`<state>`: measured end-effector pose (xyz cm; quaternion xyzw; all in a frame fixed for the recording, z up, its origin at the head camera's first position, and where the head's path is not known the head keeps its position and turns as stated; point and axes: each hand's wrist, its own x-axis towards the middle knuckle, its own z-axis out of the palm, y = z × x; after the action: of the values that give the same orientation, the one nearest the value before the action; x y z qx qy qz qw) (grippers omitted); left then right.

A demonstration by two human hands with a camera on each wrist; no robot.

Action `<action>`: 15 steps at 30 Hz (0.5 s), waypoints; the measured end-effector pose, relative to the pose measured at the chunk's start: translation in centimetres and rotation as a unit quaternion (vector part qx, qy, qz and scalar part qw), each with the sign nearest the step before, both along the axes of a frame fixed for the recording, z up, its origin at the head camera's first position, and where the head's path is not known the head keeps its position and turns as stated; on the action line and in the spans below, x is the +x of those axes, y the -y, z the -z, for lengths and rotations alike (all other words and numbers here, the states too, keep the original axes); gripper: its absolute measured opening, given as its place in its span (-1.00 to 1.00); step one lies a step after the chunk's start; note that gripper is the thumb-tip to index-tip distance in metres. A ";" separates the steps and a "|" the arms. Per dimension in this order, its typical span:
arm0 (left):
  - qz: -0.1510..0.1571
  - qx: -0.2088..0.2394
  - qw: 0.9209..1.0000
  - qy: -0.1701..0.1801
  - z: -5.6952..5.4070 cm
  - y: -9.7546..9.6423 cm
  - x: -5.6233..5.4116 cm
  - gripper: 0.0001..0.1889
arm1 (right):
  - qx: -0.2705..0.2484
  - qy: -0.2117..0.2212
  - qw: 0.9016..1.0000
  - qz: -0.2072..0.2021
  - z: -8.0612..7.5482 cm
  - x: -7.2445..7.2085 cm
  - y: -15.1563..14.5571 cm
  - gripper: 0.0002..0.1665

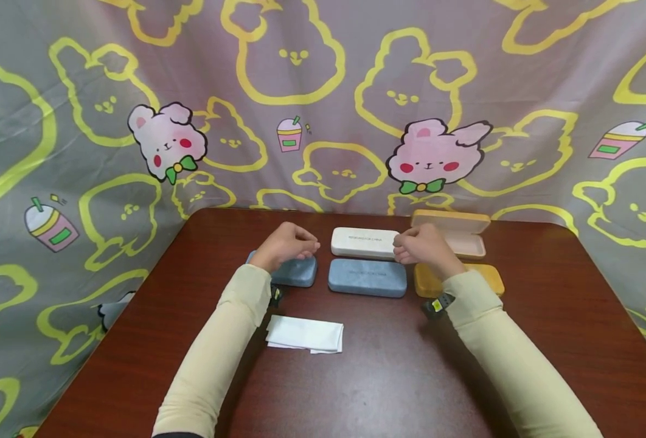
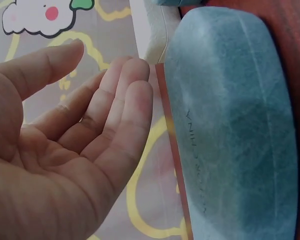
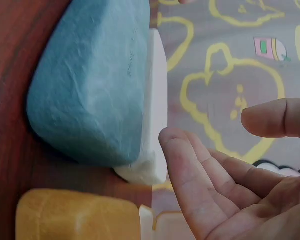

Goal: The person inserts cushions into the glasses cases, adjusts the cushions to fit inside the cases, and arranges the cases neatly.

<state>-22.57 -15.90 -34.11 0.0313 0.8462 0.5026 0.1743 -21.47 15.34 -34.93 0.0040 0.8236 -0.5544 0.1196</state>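
Note:
My left hand (image 1: 287,245) hovers above the left blue glasses case (image 1: 300,275), fingers loosely bent and holding nothing. The left wrist view shows its palm beside that case (image 2: 235,125), apart from it. Over the right end of the white glasses case (image 1: 362,241) is my right hand (image 1: 424,245), also empty, with thumb and fingers apart in the right wrist view. A second blue case (image 1: 367,280) lies closed in front of the white one. Partly behind my right wrist sits a closed yellow case (image 1: 488,278).
Behind the right hand, another yellow case (image 1: 468,243) stands with its lid raised. A folded white cloth (image 1: 305,334) lies nearer on the brown table (image 1: 388,389). A patterned curtain (image 1: 345,128) hangs behind the table's far edge.

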 end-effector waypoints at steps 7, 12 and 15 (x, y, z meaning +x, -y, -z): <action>0.020 -0.025 0.999 -0.003 -0.1 0.4 1.7 -0.75 | 0.018 -0.033 0.998 -0.042 0.0 1.4 0.9 -0.60; 0.044 -0.044 0.998 -0.012 0.2 0.8 2.7 -0.77 | 0.066 -0.071 0.993 -0.071 0.2 2.6 1.5 -0.66; 0.054 -0.047 0.997 -0.020 0.3 1.2 3.4 -0.77 | 0.079 -0.077 0.990 -0.082 0.2 3.2 1.8 -0.66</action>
<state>-19.21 -17.11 -34.46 0.0784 0.8694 0.4512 0.1857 -18.28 13.52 -35.16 -0.0966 0.8693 -0.4743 0.0998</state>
